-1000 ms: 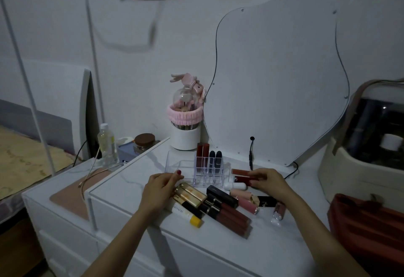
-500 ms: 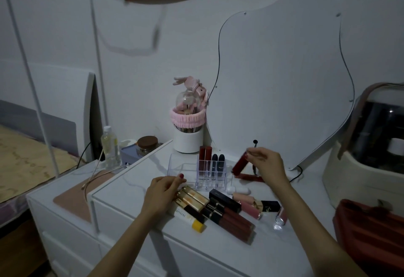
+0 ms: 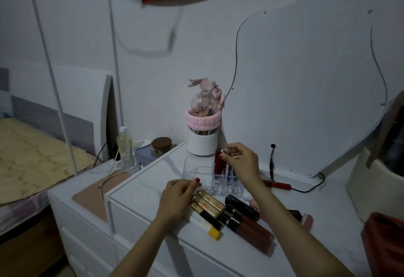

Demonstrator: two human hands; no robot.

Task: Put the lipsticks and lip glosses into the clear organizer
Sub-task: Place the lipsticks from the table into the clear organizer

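Loose tubes (image 3: 231,213): lying in a row at lower centre, on the white dresser top (image 3: 306,215).
My left hand (image 3: 177,198): curled, resting on the gold-capped ones; a real grip, I cannot tell.
Organizer (image 3: 218,178): mid-frame, just beyond the row.
My right hand (image 3: 242,163): above it, pinching a dark red tube (image 3: 218,163) upright in a back slot.

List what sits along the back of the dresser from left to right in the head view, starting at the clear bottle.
Clear bottle → brown-lidded jar → white cup with pink headband → clear organizer → right hand → red tube lying flat.
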